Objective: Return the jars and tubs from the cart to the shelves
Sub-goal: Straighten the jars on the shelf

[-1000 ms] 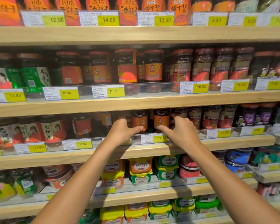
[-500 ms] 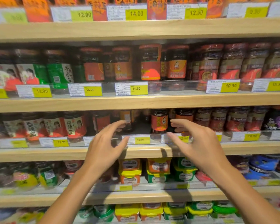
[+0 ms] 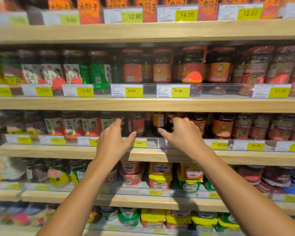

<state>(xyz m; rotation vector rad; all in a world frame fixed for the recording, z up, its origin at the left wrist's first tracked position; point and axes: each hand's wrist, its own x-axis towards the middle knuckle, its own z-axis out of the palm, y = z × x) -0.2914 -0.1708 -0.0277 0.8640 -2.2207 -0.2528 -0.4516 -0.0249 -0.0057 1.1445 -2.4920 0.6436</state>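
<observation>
Both my hands are raised in front of the third shelf (image 3: 143, 155) of jars. My left hand (image 3: 113, 142) is spread, fingers relaxed, holding nothing, just in front of a red-labelled jar (image 3: 138, 126). My right hand (image 3: 182, 133) is also spread with loosely bent fingers, in front of an orange-labelled jar (image 3: 158, 120). Neither hand grips a jar. A clear plastic rail with yellow price tags (image 3: 138, 143) runs along the shelf's front edge below my fingers. The cart is out of view.
Wooden shelves stacked above and below hold rows of sauce jars (image 3: 162, 68). Lower shelves carry yellow and green lidded tubs (image 3: 159, 176) and round tubs (image 3: 131, 174). A dark gap (image 3: 148, 126) lies between the jars behind my hands.
Both hands have drawn back from the shelf rail and spread apart. The view has shifted left, so the shelves appear moved to the right.
</observation>
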